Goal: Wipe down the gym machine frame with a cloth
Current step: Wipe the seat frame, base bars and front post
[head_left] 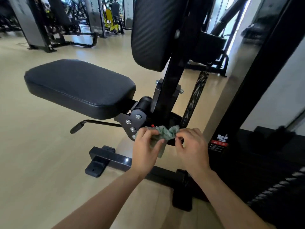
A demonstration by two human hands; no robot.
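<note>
A person's left hand [146, 146] and right hand [191, 146] held a grey-green cloth [162, 134] low against the black gym machine frame [171, 83], seen from a head-worn camera; the cloth was bunched between the two hands, just in front of the foot of the upright post and just below the seat hinge.

The left hand gripped one end of the cloth, thumb and fingers curled round it, with a loose tail hanging down past the palm; the right hand's fingers were curled and its fingertips pinched the other end, though the exact hold was partly hidden by the knuckles; both forearms reached in bare from the bottom edge.

The left hand's fingers lay just beside a black bracket plate [132, 124] studded with four silver bolts; a small red tab [152, 125] showed just above the cloth; a coiled spring [196, 98] rose at a slant from just behind the right hand.

A black padded seat [79, 86] stood out to the left of the post, with a back pad [153, 30] upright above it; a thin lever with a dark grip [92, 123] ran under the seat; the base bar [112, 158] lay on the pale wooden floor [33, 154]; a red-and-white warning label [218, 143] sat on the frame to the right; a yellow machine [111, 20] stood far behind.
</note>
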